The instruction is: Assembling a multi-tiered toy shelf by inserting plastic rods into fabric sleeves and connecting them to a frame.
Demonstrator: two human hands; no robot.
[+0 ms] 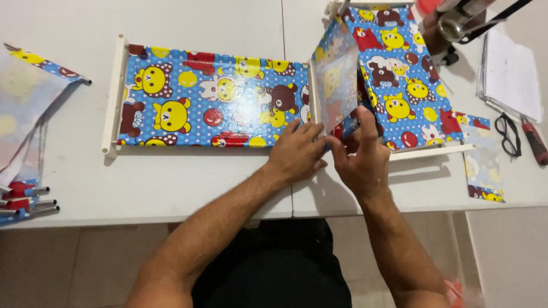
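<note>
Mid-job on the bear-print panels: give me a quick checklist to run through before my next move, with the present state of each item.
1. Left hand on the flat panel at its lower right corner: ok.
2. Right hand at the bottom edge of the upright panel, thumb raised against it: ok.
3. Upright panel standing at the joint between the flat panel and the right panel: ok, though it tilts.
4. Joint at the panel's foot seated: cannot tell, the fingers hide it.
5. White side rail on the flat panel's far left end in place: ok.
6. Spare metal tubes lying at the table's left edge: ok.
</note>
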